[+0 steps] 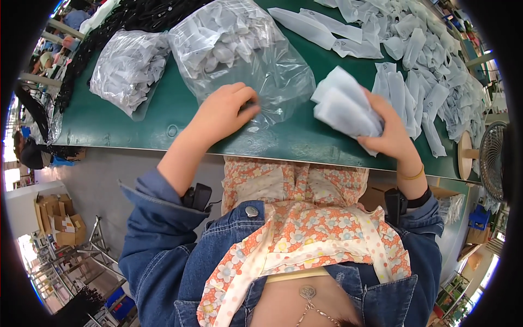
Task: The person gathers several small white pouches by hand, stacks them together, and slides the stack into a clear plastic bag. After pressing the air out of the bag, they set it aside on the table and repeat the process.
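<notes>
My right hand [389, 128] grips a stack of folded frosted-white plastic pouches [346, 103], holding it above the green table, slightly blurred by motion. My left hand [231, 109] lies at the near edge of a large clear plastic bag [283, 71], fingers curled and thumb close to the index fingertip, apparently pinching the film. More white pouches fill the far part of that bag, while its near part is loose, crumpled film. Left of it lies another clear bag [131, 71], packed with similar pouches.
A big heap of loose white pouches [425, 49] spreads over the right side of the green table [163, 128]. Black cords [131, 19] are piled at the far left. A fan [493, 161] stands by the right edge. Cardboard boxes [60, 220] are on the left below.
</notes>
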`<state>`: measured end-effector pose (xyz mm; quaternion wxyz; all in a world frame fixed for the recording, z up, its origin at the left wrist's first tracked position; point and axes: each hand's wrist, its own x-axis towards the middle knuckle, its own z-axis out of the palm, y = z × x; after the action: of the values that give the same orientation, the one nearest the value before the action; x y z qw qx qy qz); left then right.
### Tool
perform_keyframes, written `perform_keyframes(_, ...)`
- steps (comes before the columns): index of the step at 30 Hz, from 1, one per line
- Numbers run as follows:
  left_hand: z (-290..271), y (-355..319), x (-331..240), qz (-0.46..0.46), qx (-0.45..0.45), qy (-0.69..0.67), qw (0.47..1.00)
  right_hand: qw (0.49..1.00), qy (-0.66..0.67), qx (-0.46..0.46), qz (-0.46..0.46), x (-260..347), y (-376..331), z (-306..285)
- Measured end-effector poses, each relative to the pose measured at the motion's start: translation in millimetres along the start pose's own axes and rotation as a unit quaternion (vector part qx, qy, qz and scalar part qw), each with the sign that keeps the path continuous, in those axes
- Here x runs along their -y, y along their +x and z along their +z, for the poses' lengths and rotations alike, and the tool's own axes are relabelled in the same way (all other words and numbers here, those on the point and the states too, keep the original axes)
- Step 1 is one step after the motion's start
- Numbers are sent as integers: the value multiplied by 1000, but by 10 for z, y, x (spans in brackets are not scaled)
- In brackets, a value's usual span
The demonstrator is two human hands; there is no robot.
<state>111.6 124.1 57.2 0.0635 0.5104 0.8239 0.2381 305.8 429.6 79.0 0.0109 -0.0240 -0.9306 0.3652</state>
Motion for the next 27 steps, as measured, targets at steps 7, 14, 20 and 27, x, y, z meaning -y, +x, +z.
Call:
perform_keyframes(7, -268, 144, -210, -155, -28, -216, 964, 979, 188, -28, -78, 370, -17, 18)
perform_keyframes(14, -283, 168, -573, 11, -155, -62, 986, 983, -182, -31, 5, 928, 534, 609)
perform_keyframes(20, 128, 73, -649, 64, -343, -13, 937, 979, -196, -49, -18, 1069, 1311, 1290)
perform_keyframes(27, 247, -781, -318, -183, -344, 113, 914, 970, -93, -74, -213, 938, 1214, 1189)
